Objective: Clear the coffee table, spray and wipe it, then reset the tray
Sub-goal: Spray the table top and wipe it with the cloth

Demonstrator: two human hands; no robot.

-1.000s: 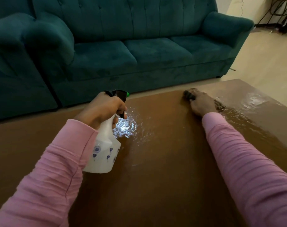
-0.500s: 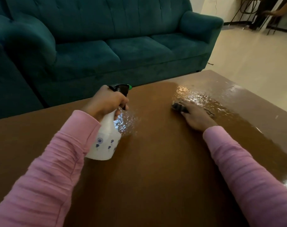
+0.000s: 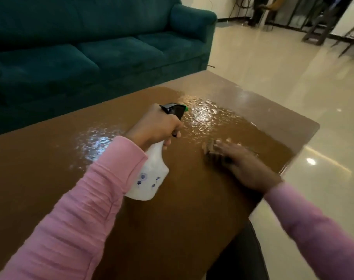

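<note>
- The teal sofa [image 3: 87, 49] runs along the far left side, with only a narrow gap between it and the coffee table [image 3: 46, 188]. A far-edge stroke has little room there.
- A wet patch [image 3: 95, 142] shines on the table left of centre and is not yet wiped. The top looks hard and slick where wet.
- The left hand [image 3: 153, 126] is curled tight round the neck of the spray bottle [image 3: 149, 178], with a finger on the trigger. The bottle hangs tilted above the table, nozzle pointing far and right. It looks like light plastic, and the neck is the sure place to hold it.
- A larger wet area [image 3: 208, 116] lies just beyond the nozzle.
- The cloth [image 3: 210, 153] lies on the table right of centre. It is soft and bunched, so it is probably best pressed flat from above.
- The right hand [image 3: 244, 168] lies on the cloth with fingers spread and fairly straight, pressing rather than gripping. The hand is blurred.
- The table's right edge [image 3: 293, 158] is near the hand, so a wide stroke could push water onto the glossy floor [image 3: 293, 81], which is open.
- No tray is in view.
</note>
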